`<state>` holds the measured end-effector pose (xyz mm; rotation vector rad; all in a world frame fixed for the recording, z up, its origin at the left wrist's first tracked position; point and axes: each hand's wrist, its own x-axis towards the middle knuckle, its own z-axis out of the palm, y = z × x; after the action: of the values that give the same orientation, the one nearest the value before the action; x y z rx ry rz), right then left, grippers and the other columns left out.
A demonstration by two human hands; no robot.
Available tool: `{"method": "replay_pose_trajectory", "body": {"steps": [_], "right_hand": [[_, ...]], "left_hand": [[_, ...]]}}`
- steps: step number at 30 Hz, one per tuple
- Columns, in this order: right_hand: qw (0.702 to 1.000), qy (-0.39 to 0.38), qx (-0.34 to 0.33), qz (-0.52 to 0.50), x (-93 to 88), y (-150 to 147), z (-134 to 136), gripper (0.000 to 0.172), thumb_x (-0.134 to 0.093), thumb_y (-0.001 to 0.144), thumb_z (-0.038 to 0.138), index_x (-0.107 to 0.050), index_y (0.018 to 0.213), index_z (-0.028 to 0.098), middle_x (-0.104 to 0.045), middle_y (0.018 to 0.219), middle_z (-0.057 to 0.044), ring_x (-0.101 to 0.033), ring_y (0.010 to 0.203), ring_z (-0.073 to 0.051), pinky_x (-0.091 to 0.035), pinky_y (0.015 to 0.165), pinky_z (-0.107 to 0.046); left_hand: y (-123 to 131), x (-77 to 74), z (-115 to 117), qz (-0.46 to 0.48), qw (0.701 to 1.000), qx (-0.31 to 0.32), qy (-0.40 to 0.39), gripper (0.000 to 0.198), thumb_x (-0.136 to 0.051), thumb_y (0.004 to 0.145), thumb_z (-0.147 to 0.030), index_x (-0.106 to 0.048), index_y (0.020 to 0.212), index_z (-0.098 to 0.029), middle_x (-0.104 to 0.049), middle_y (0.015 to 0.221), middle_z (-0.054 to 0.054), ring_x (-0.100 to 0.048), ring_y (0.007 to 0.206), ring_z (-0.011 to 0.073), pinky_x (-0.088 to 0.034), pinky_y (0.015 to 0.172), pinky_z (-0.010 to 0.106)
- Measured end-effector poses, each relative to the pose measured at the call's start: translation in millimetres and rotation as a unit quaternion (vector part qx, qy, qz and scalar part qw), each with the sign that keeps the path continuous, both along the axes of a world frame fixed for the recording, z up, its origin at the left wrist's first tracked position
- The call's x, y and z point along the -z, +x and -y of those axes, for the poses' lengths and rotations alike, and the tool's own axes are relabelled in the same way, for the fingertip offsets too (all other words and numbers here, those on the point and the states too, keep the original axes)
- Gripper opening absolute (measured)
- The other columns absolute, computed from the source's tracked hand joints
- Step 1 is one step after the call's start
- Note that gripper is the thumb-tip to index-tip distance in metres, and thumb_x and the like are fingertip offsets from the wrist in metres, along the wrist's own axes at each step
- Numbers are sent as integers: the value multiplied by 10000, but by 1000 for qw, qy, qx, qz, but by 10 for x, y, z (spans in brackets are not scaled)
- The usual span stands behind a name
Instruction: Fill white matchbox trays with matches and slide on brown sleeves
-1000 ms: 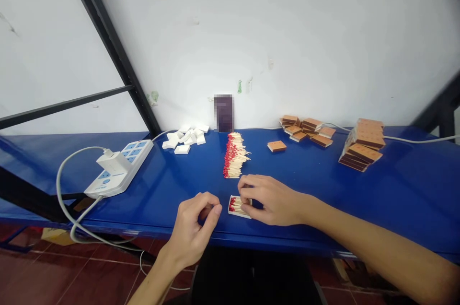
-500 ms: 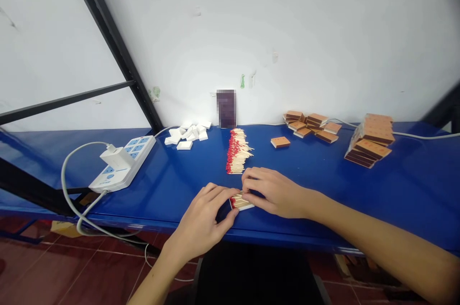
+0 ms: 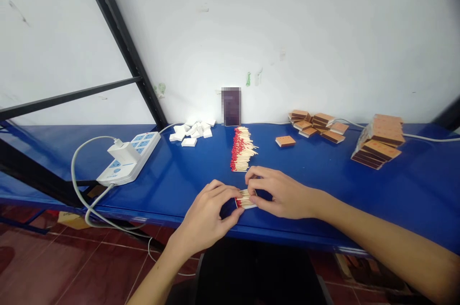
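A small white matchbox tray (image 3: 250,206) lies near the table's front edge, with red-headed matches (image 3: 246,198) in it, heads to the left. My left hand (image 3: 210,211) grips the tray's left end between thumb and fingers. From the right, my right hand (image 3: 278,193) bends over the other end, its thumb and curled fingers at the pale match sticks. The fingertips partly cover that end, so exactly what they pinch is hard to see. Just beyond the hands lies a long heap of loose matches (image 3: 244,149), red heads on the left.
White empty-looking trays (image 3: 189,142) are piled at back left, beside a power strip (image 3: 134,163) with a plugged-in charger. One orange matchbox sleeve (image 3: 285,141) lies right of the heap. More sleeves (image 3: 305,125) and a wrapped stack (image 3: 381,142) stand farther right. A blurred dark panel (image 3: 232,106) leans on the wall.
The view has shifted slightly, moving everything a little to the right. My right fingers have moved slightly at the tray's right end, and more match sticks show. My left hand keeps its grip.
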<state>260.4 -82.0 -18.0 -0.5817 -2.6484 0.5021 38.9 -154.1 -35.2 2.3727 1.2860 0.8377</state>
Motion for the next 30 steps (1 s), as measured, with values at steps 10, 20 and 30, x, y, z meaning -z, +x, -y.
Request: {"method": "replay_pose_trajectory", "body": {"steps": [10,20,30], "right_hand": [[1000,-14,-26,-3,12,18,-3,97,-595,808,124,-541,755,184,-571,1001,-34,-543,826,-142,-416,764,-283],[1000,-5,-28,9,24,1,8,98,-604,843,190,-533,776,191,-573,844,-9,-512,756,-145,-386,706,-282],[999,-16,-23,32,-14,32,-6,81,-635,836,241,-577,835,185,-586,880,-12,-523,804,-157,-382,733,-295]], "left_hand": [[-45,-63,42,-69,995,68,-24,92,-505,992,-226,-593,1018,-220,-661,1168,48,-542,1060,205,-408,959,345],[-74,-11,53,-64,995,72,-17,104,-521,978,-219,-561,1074,-228,-642,1221,51,-555,1065,210,-375,1001,368],[-39,3,29,-69,996,53,-12,115,-591,960,-325,-610,1037,-242,-674,1180,2,-534,1038,200,-417,930,354]]}}
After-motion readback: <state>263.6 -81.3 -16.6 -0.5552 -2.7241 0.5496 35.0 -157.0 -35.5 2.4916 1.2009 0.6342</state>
